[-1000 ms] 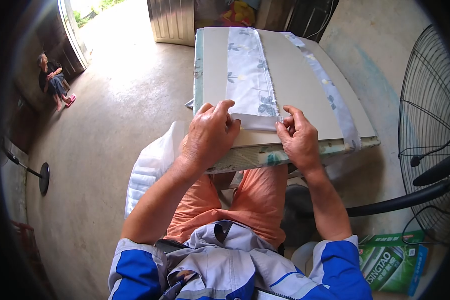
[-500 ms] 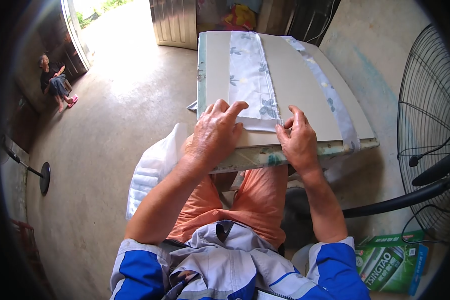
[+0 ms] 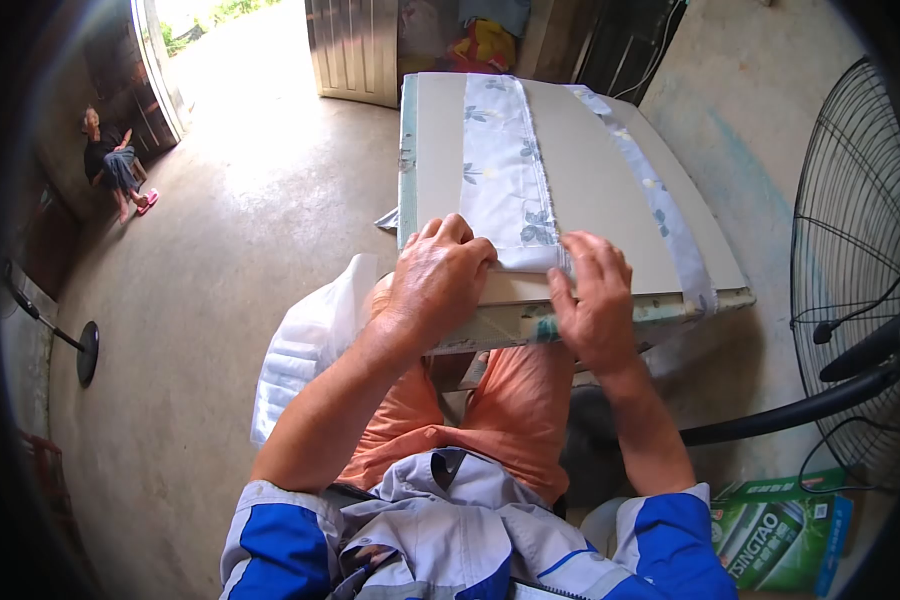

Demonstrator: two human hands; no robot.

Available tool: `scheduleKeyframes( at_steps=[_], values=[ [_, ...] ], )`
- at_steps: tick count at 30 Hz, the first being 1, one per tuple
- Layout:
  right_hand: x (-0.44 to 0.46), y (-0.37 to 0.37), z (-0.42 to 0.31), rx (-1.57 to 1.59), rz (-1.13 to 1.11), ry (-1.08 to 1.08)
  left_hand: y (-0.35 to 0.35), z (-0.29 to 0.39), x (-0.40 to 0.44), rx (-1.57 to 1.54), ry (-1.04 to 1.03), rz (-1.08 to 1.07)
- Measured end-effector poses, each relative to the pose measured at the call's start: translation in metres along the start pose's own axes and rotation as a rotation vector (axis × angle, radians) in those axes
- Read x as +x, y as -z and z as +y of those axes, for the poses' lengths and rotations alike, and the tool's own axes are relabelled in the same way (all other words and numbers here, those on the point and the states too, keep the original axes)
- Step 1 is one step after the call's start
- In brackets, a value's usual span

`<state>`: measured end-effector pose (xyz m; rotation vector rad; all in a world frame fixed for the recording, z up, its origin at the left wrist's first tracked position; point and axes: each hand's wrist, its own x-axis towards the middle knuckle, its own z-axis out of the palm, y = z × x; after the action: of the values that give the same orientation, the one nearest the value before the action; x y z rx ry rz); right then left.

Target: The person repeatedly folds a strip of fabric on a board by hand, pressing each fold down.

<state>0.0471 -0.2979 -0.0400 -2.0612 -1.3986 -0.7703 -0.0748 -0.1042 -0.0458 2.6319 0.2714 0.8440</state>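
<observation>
A pale floral cloth strip (image 3: 505, 180) lies lengthwise on the cream board (image 3: 610, 200), its near end folded over in a white band. My left hand (image 3: 440, 275) pinches the left end of that fold, fingers curled together. At the fold's right end is my right hand (image 3: 595, 295), its thumb and fingers apart, the fingertips beside the cloth edge. A second, narrower floral strip (image 3: 660, 205) runs along the board's right side. White translucent material (image 3: 305, 345) hangs at the board's near left corner.
A large black fan (image 3: 855, 270) stands at the right, with a green Tsingtao carton (image 3: 780, 530) below it. A seated person (image 3: 115, 160) is at the far left near the bright doorway. A round black base (image 3: 88, 352) stands on the left floor.
My right hand has opened from its pinch at the fold's right end. My left fingers have curled closer onto the fold. The board sits slightly lower in view, and the seated person's arm has risen toward the head.
</observation>
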Motion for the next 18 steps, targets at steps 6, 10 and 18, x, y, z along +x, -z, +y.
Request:
scheduleKeyframes(
  at_steps=[6, 10, 18],
  values=[
    [-0.011, -0.009, -0.032, 0.044, -0.239, 0.206, -0.005, -0.001, 0.0, -0.012, 0.02, 0.022],
    [-0.02, -0.011, -0.022, 0.074, -0.364, 0.164, -0.002, -0.001, -0.001, -0.027, 0.014, 0.02],
    [-0.035, 0.009, 0.014, -0.008, -0.424, 0.131, -0.002, 0.0, -0.004, -0.023, 0.009, 0.028]
  ],
)
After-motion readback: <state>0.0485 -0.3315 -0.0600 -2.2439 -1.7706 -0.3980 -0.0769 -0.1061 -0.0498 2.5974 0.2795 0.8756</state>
